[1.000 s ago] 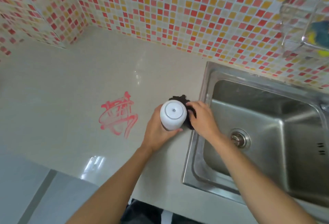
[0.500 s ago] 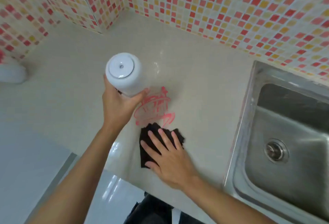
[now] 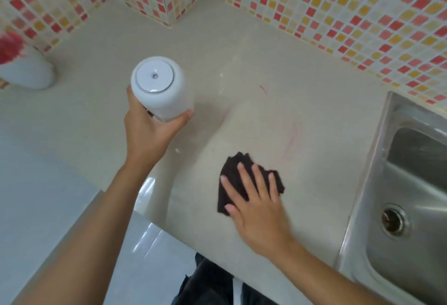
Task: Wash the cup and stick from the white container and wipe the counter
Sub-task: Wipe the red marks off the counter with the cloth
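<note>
White and smooth, the cup (image 3: 159, 88) is held upside down above the left part of the counter (image 3: 242, 67), its long axis roughly vertical and its base, with a small central dimple, facing the camera. The left hand (image 3: 150, 132) grips it from below, fingers (image 3: 187, 114) wrapped round the lower wall; the mouth of the cup is hidden behind the hand. Near the front edge of the counter, the right hand (image 3: 256, 208) lies flat with fingers spread, pressing a dark cloth (image 3: 232, 171) onto the surface. Faint pink streaks (image 3: 292, 137) show on the counter between the cloth and the steel sink (image 3: 377, 183), which is cut off at the right. At the far left edge stands a white container (image 3: 29, 72), partly out of frame, with something red and blurred above it that cannot be made out.
</note>
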Demonstrator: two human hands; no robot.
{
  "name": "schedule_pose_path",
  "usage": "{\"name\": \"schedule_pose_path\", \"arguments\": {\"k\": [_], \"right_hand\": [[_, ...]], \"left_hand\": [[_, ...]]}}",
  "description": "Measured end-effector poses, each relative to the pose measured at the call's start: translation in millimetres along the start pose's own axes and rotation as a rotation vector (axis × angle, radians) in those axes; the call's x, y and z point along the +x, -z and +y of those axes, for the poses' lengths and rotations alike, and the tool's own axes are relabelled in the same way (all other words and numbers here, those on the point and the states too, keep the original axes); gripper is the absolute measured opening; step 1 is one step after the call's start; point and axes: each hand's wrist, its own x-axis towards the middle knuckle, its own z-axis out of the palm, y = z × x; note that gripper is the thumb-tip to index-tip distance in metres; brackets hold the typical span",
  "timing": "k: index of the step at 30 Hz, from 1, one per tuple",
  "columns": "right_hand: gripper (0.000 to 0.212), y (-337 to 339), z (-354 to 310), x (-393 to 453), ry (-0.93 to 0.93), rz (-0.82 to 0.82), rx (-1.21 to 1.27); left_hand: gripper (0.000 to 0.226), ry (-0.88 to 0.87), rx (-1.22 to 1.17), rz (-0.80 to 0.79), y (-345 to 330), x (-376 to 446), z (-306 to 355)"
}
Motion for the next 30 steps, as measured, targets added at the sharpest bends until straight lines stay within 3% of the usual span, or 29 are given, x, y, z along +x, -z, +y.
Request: {"name": "schedule_pose_path", "arguments": {"k": [4,6,10,13,16,19,21,25,30], "right_hand": [[0.052,-4.4,-15.9,72.7,0.133,0.047,0.035],[0.052,-0.9,16.0,143.1,0.024,0.102,0.011],[0.053,20.6,113.1,230.0,-0.332,0.055,0.079],[0.054,16.2,135.0,189.6,-0.411,0.096,0.048],[0.054,2.0,80.7,95.3,-0.410,0.123,-0.010],[0.056,-1.3,7.5,13.2,-0.247,0.000,0.007],[0.057,-2.1,-8.7,4.0,-0.170,-0.048,0.020],[0.056,1.7,62.9,111.8,-0.333,0.099,-0.028],[0.056,25.1,174.3,207.8,-0.609,-0.012,0.137]], "left_hand": [[0.093,-0.019,-0.026,-0.002,-11.0,1.5,1.7],[0.094,-0.019,-0.035,0.008,-13.7,1.1,-0.7],[0.093,-0.013,-0.034,0.002,-12.7,1.5,-6.6],[0.094,-0.006,-0.028,-0.013,-11.3,6.0,-9.6],[0.096,-0.013,-0.032,-0.020,-15.7,14.3,-10.6],[0.097,-0.031,-0.054,-0.044,-29.8,22.0,-6.8],[0.097,-0.042,-0.063,-0.062,-40.0,26.0,-4.2],[0.098,-0.038,-0.091,-0.067,-58.9,25.8,-1.8],[0.098,-0.065,-0.062,-0.106,-68.9,24.2,2.3]]}}
